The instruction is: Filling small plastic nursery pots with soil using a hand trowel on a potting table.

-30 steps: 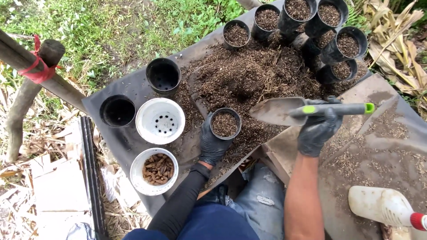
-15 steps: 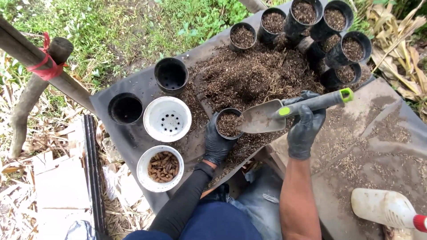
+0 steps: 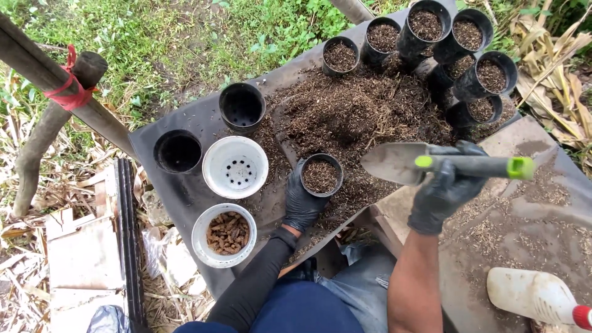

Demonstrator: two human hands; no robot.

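Note:
My left hand point(image 3: 301, 201), in a black glove, grips the side of a small black pot point(image 3: 321, 175) partly filled with brown potting mix. It stands at the near edge of a heap of the same mix point(image 3: 357, 117) on a dark sheet point(image 3: 185, 197). My right hand point(image 3: 439, 192), also gloved, holds a metal trowel point(image 3: 401, 163) by its dark handle with green ends. The blade points left, level and bare, just right of the pot.
Several filled black pots point(image 3: 425, 28) stand at the far right. Two empty black pots point(image 3: 242, 106) point(image 3: 177, 151), an empty white pot point(image 3: 235, 167) and a white pot of brown chunks point(image 3: 224, 234) sit left. A white bottle point(image 3: 535, 297) lies lower right. Wooden poles point(image 3: 55, 92) cross at left.
The trowel tipped toward the pot half a second ago, then drew back right and levelled out, its blade now bare. My left hand kept hold of the pot.

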